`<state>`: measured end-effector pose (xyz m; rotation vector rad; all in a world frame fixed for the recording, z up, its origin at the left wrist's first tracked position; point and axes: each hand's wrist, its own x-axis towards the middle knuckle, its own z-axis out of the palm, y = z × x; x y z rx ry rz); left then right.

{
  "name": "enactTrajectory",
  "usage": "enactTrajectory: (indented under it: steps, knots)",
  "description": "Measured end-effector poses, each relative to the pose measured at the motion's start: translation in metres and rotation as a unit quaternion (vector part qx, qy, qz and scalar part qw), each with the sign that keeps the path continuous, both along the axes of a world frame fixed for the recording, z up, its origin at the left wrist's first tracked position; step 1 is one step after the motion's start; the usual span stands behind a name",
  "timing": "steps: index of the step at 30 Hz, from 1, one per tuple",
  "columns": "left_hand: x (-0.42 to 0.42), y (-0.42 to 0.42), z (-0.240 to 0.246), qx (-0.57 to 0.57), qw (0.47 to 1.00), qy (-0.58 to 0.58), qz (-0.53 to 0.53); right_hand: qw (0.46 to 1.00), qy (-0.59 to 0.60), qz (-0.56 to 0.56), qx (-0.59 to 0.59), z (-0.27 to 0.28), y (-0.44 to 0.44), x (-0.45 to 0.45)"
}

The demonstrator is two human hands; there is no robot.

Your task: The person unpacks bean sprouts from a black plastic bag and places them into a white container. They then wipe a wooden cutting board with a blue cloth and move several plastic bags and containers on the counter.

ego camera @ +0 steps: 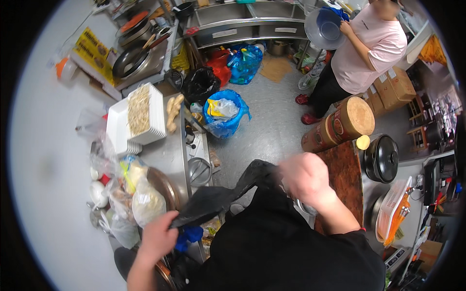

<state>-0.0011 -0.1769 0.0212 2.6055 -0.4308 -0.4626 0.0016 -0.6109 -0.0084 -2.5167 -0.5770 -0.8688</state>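
A length of thin black material (pixel 209 202), which looks like a plastic bag, stretches in front of my body from one hand to the other. At its lower left end my left hand (pixel 158 234) grips it with the fingers closed. My right hand (pixel 305 176), blurred and raised higher near the wooden board, is closed on the other end. The piece is twisted and narrow in its middle. Below my left hand lies a dark blue crumpled item (pixel 191 236). Beside it on the steel counter sit clear bags of food (pixel 147 203).
A blue-lined bin (pixel 225 125) and a black-lined bin (pixel 200 82) stand ahead on the floor. White trays (pixel 147 134) and ginger (pixel 173 112) rest on the left counter. Rightward are a wooden board (pixel 342 182), cardboard drums (pixel 336 122) and a person (pixel 364 54) holding a clear basin (pixel 324 29).
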Motion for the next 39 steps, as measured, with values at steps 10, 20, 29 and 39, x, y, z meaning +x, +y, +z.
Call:
enactTrajectory:
  steps: [10,20,29,39]
  knots:
    - [-0.092,0.237,0.122,-0.353,0.858,-0.237,0.289,0.915,0.06,0.33,0.224,0.148,0.192,0.025]
    - [-0.323,0.372,0.251,-0.241,0.61,-0.55,0.518,0.776,0.009,0.553,0.304,0.227,0.445,0.026]
    - [-0.449,0.217,0.095,0.213,0.67,-0.453,0.548,0.74,-0.097,0.665,0.028,0.073,0.502,-0.026]
    - [-0.469,0.189,-0.026,0.231,0.683,-0.152,0.676,0.676,0.228,0.683,-0.157,-0.069,0.505,-0.106]
